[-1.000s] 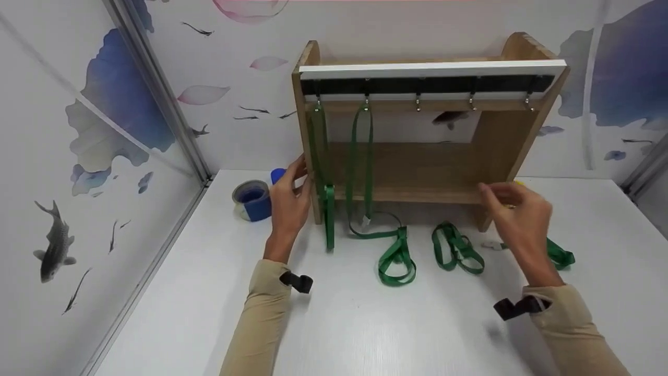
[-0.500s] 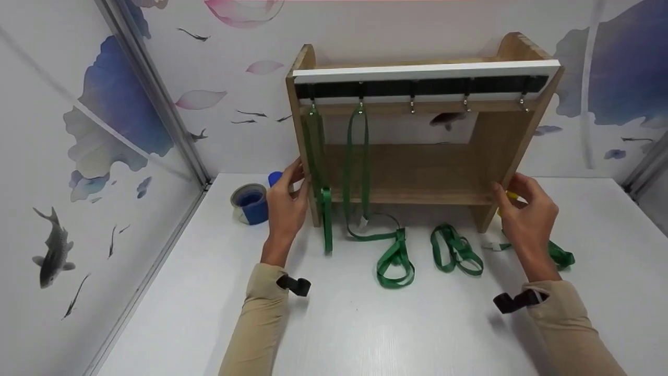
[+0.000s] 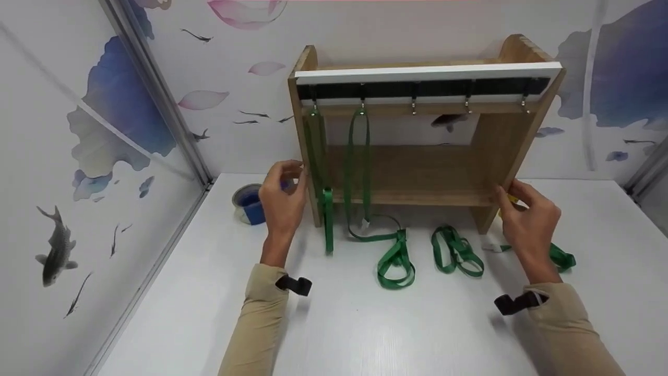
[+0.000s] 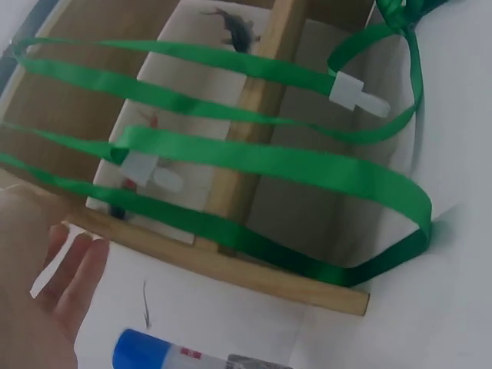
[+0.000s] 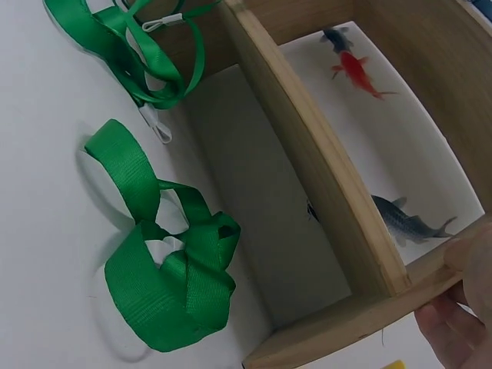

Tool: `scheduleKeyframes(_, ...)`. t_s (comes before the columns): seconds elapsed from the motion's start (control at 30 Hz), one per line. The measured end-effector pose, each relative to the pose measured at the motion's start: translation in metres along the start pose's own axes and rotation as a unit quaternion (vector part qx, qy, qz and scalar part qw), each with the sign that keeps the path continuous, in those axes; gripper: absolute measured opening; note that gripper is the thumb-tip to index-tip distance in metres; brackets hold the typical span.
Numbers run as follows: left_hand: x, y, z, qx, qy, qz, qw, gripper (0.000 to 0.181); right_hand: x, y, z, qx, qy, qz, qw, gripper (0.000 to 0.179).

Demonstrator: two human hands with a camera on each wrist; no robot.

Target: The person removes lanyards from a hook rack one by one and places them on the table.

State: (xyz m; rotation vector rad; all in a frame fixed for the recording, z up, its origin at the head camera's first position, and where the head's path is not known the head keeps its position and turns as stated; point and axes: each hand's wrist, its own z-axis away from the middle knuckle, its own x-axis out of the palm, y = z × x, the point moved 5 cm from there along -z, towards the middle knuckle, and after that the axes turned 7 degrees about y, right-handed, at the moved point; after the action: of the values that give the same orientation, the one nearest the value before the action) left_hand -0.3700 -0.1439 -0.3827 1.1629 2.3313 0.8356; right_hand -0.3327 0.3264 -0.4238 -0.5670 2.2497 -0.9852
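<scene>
A wooden shelf (image 3: pixel 417 172) stands on the white table with a row of metal hooks under its front rail (image 3: pixel 428 86). One green lanyard (image 3: pixel 328 224) hangs from the leftmost hook. Another lanyard (image 3: pixel 348 156) loops over the second hook, its lower end lying on the table. My left hand (image 3: pixel 284 201) is beside the left side panel (image 4: pixel 292 288), fingers loosely bent and apart from it in the left wrist view. With my right hand (image 3: pixel 532 224) I grip the right side panel (image 3: pixel 511 156), thumb in front and fingers outside.
A bundled lanyard (image 3: pixel 459 246) lies before the shelf; a further one (image 5: pixel 165 292) lies by my right hand. Left of the shelf sits a blue tape roll (image 3: pixel 254 211), near a blue-capped tube (image 4: pixel 146 350). Something yellow (image 3: pixel 511 199) shows behind my right hand.
My right hand has moved right and taken hold of the right panel. My left fingers have come away from the left panel, shifting slightly left. The hanging lanyards look the same.
</scene>
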Motion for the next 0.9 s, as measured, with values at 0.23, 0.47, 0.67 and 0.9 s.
scheduleKeyframes(0.23,0.014,0.046,0.011,0.093,0.004,-0.017,0.9955,0.023,0.0,0.0,0.001,-0.008,0.006,0.002,0.9999,0.043)
scheduleKeyframes(0.47,0.038,0.075,0.027,0.087,-0.051,-0.074,0.9921,0.055,-0.002,0.0,0.002,-0.015,0.01,-0.003,0.9998,0.044)
scheduleKeyframes(0.67,0.058,0.085,0.034,0.078,-0.076,-0.124,0.9863,0.068,-0.003,-0.001,0.003,-0.031,0.015,-0.001,0.9994,0.043)
scheduleKeyframes(0.9,0.078,0.094,0.033,0.059,-0.096,-0.161,0.9806,0.066,-0.001,-0.003,0.003,-0.033,0.013,-0.007,0.9993,0.043)
